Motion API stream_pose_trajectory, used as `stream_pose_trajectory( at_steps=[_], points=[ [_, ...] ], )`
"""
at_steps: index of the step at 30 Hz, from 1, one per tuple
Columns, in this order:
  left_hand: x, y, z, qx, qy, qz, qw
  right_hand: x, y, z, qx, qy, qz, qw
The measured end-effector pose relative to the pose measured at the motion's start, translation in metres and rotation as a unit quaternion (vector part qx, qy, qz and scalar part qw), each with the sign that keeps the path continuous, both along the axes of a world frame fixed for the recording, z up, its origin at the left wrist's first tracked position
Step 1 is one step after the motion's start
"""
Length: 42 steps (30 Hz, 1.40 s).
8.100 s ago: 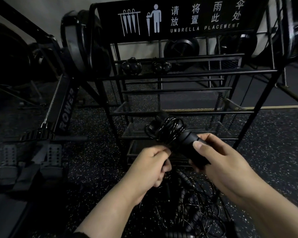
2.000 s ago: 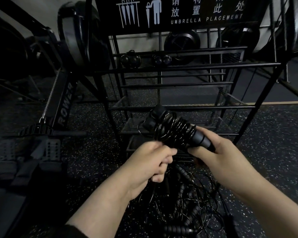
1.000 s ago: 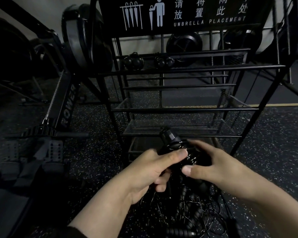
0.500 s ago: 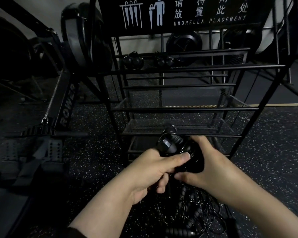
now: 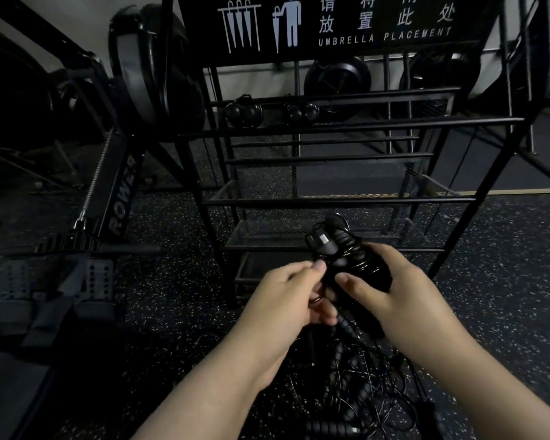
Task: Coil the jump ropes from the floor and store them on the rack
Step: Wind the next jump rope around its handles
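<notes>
- The coiled jump rope sits at picture centre, held in the air just in front of the rack, its cord wound round the handles.
- Right hand, at 3 o'clock of the bundle, has its grip closed round the wound handles.
- Left hand, at 9 o'clock, pinches the cord end with thumb and fingers.
- Likely light; the thin cord looks springy and slick, so it may unwind. Best held across the wraps, at the handles.
- At 6 o'clock, a loose rope tangle lies on the floor.
</notes>
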<state>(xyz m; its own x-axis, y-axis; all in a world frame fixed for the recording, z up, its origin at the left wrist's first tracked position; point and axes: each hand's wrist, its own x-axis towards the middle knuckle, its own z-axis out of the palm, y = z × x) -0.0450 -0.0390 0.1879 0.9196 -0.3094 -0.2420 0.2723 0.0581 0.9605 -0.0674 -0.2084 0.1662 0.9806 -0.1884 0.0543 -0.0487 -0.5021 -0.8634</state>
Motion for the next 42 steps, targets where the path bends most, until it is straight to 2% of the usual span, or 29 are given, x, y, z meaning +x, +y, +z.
stream_pose_trajectory(
  at_steps=[5,8,13,18,20,23,25,27,30,33,40,42],
  points=[
    [-0.008,-0.008,-0.017,0.086,-0.140,0.028,0.986,0.002,-0.005,0.002,0.031,-0.007,-0.035,0.999],
    [-0.011,-0.006,-0.020,0.117,-0.222,0.006,0.968,0.002,-0.008,0.001,0.030,0.004,-0.032,0.999],
    [-0.003,-0.001,-0.015,0.247,-0.349,-0.032,0.903,-0.001,-0.008,0.005,0.020,0.019,0.002,1.000],
    [0.004,0.007,-0.013,0.311,-0.401,-0.059,0.860,-0.002,-0.006,0.008,-0.006,0.028,0.038,0.999],
    [0.005,0.008,-0.017,0.351,-0.444,-0.033,0.824,-0.003,-0.006,0.009,-0.013,0.026,0.059,0.998],
    [0.005,0.007,-0.017,0.418,-0.512,0.004,0.751,-0.005,-0.009,0.012,-0.004,0.025,0.085,0.996],
    [0.004,0.007,-0.014,0.432,-0.540,0.025,0.721,-0.005,-0.011,0.015,-0.010,0.025,0.101,0.995],
    [0.006,0.007,-0.013,0.433,-0.544,0.027,0.718,-0.005,-0.011,0.017,-0.012,0.037,0.123,0.992],
    [0.009,0.010,-0.016,0.426,-0.529,-0.005,0.734,-0.008,-0.010,0.016,0.000,0.042,0.153,0.987],
    [0.015,0.015,-0.018,0.416,-0.517,-0.033,0.747,-0.010,-0.012,0.017,0.014,0.030,0.153,0.988],
    [0.018,0.019,-0.015,0.369,-0.537,-0.022,0.758,-0.014,-0.008,0.019,0.091,0.003,0.135,0.987],
    [0.019,0.019,-0.013,0.359,-0.539,-0.022,0.762,-0.013,-0.009,0.015,0.075,-0.025,0.136,0.987]
  ],
)
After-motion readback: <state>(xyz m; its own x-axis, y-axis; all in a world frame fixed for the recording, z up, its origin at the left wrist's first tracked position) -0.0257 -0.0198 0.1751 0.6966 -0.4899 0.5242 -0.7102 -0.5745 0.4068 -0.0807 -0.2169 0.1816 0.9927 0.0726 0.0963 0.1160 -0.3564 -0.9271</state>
